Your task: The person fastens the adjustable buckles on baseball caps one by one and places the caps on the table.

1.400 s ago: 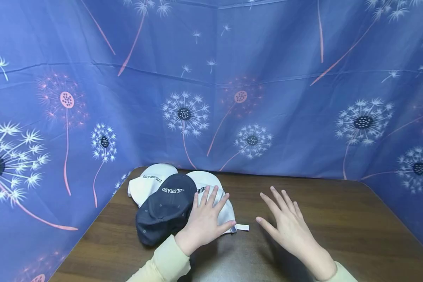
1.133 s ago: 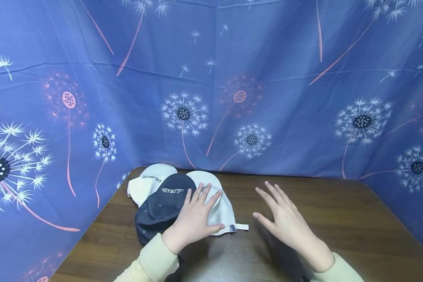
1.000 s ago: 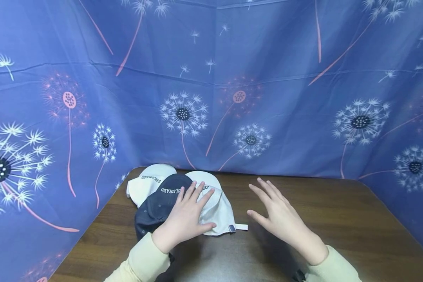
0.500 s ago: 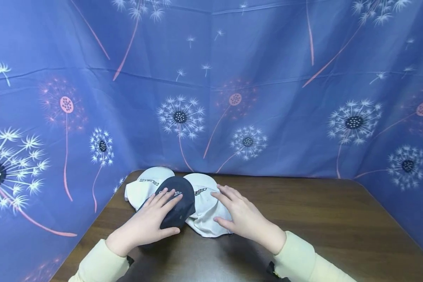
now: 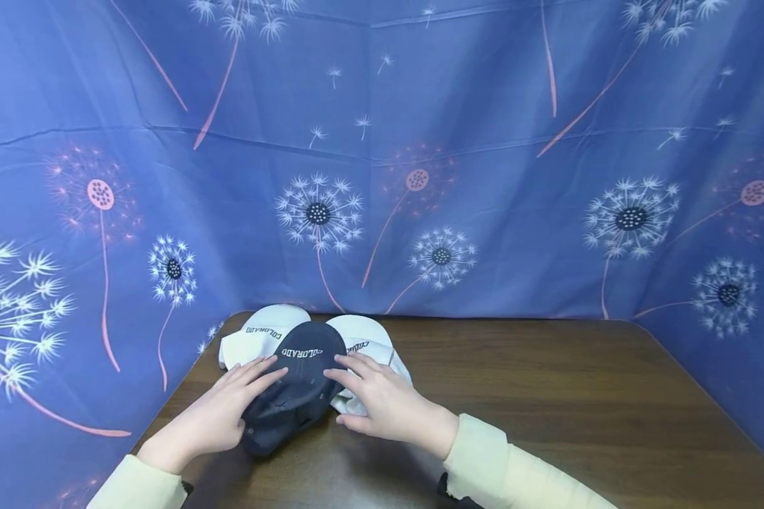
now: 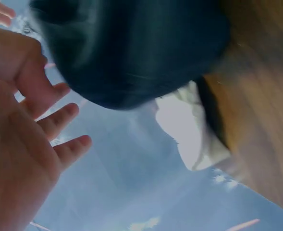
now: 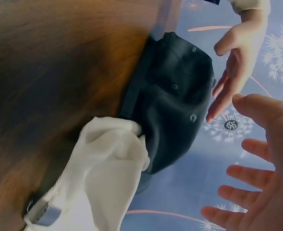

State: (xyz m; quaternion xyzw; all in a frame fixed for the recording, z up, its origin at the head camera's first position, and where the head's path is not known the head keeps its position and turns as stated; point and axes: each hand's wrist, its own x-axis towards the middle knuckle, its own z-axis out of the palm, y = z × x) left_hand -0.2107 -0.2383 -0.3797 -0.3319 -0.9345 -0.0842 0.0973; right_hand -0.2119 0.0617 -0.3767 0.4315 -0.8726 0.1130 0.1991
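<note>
A dark cap (image 5: 296, 399) with white COLORADO lettering lies on the table, its brim pointing to the back wall and overlapping two white caps. One white cap (image 5: 269, 324) is behind it on the left, the other white cap (image 5: 359, 329) on the right. My left hand (image 5: 219, 413) is at the dark cap's left side, fingers spread. Over the right white cap, near the dark cap's right side, hovers my right hand (image 5: 388, 403) with fingers extended. In the right wrist view a gap shows between my right hand (image 7: 268, 183) and the dark cap (image 7: 175, 106). Neither hand grips anything.
The brown wooden table (image 5: 547, 396) extends to the right of the caps. A blue cloth (image 5: 484, 141) with a dandelion print hangs behind the table and along both sides. In the right wrist view, a metal buckle (image 7: 38, 211) shows on the white cap's strap.
Both hands have moved left, from above the right white cap and the bare table to either side of the dark cap. The caps remain in place while the head view shifts slightly.
</note>
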